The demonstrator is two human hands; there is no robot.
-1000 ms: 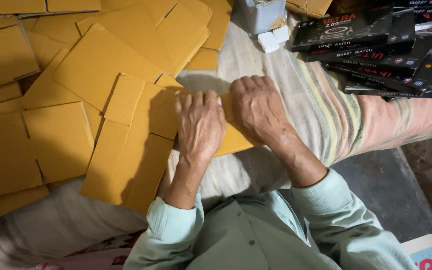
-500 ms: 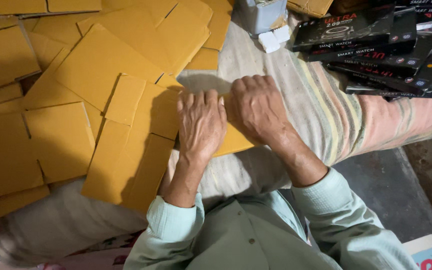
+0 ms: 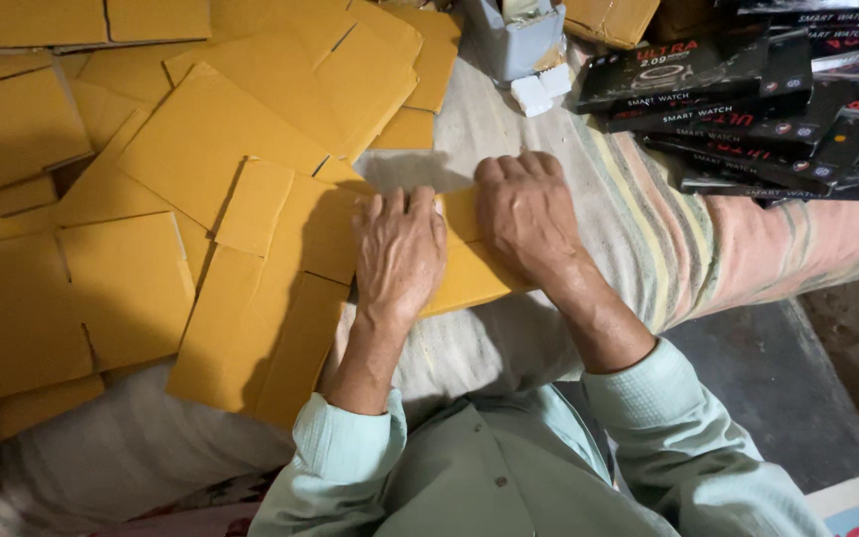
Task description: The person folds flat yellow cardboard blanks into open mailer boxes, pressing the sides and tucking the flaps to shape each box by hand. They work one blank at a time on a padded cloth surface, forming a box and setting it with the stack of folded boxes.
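The left hand (image 3: 400, 254) lay palm down, fingers extended, pressing flat on a yellow cardboard piece (image 3: 469, 264). The right hand (image 3: 527, 214) rested beside it, fingers curled over the same piece's far edge; whether it gripped could not be determined. The piece lay on a striped cloth (image 3: 638, 229). To the left, flat yellow cardboard blanks (image 3: 201, 149) overlapped in a loose heap. Black printed boxes (image 3: 748, 89) were stacked to the upper right, near a small grey container (image 3: 514, 40).
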